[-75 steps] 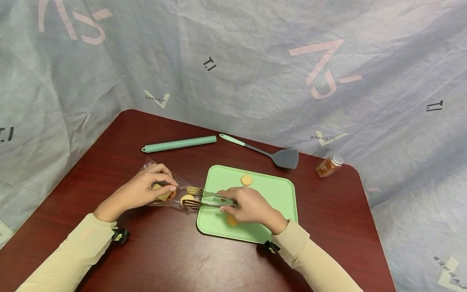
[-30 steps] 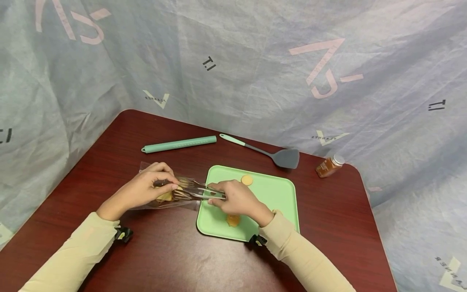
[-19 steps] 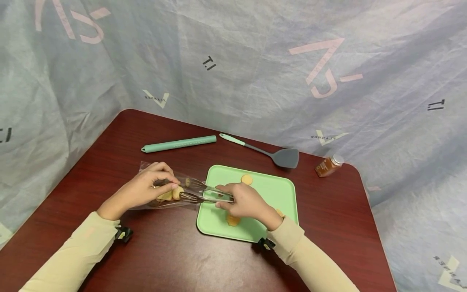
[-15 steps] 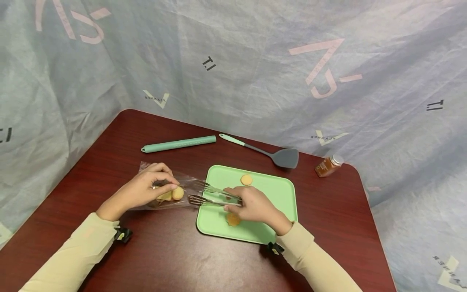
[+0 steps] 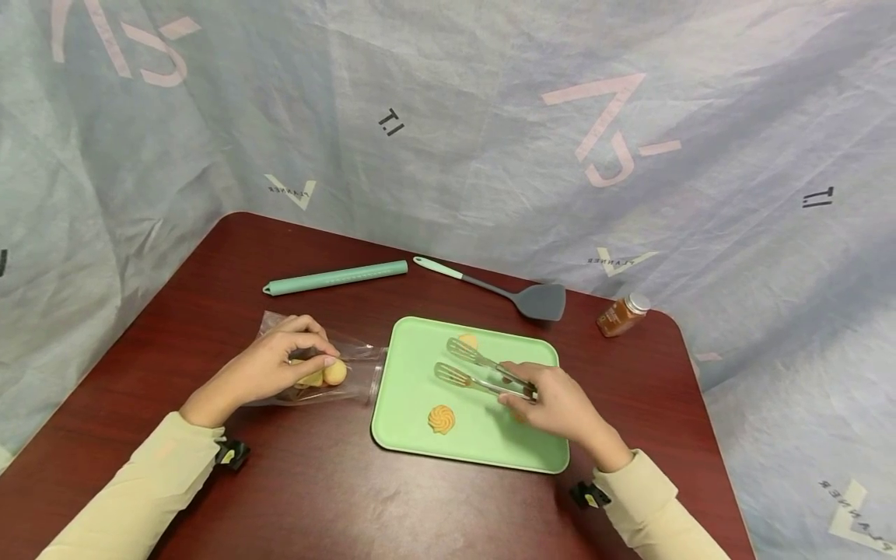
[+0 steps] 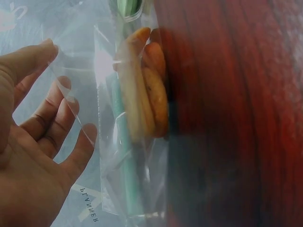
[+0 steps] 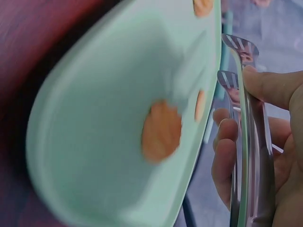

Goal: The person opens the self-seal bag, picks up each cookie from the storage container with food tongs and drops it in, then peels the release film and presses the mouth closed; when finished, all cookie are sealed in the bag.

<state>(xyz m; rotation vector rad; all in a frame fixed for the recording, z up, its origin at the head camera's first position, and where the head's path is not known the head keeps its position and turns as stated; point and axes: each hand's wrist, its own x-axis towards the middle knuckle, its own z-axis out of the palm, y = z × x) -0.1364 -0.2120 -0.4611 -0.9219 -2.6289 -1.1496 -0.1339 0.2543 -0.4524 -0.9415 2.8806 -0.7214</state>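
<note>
My left hand [image 5: 283, 362] pinches the upper film of a clear zip bag [image 5: 360, 377] lying left of the tray. Inside the bag, several cookies [image 6: 142, 90] stand close together, partly covered by the hand in the head view. My right hand [image 5: 556, 400] grips metal tongs [image 7: 251, 156], whose slotted tips are parted with nothing between them. The tongs hover over the green tray [image 5: 413, 365]. On the tray lie a swirled cookie [image 5: 441, 419] near the front, a round cookie [image 5: 468, 341] behind the tong tips, and a cookie [image 7: 162, 131] partly hidden under the right hand.
Behind the bag lies a green stick-like tube [image 5: 336, 278]. A spatula [image 5: 539, 302] with a grey blade rests behind the tray. A small jar [image 5: 621, 315] with a silver lid lies at the right back, near the table edge. A printed cloth [image 5: 448, 140] hangs behind.
The tongs released a round cookie inside the bag, then came out. My right hand has carried the parted tongs rightward over the tray. My left hand stays at the bag.
</note>
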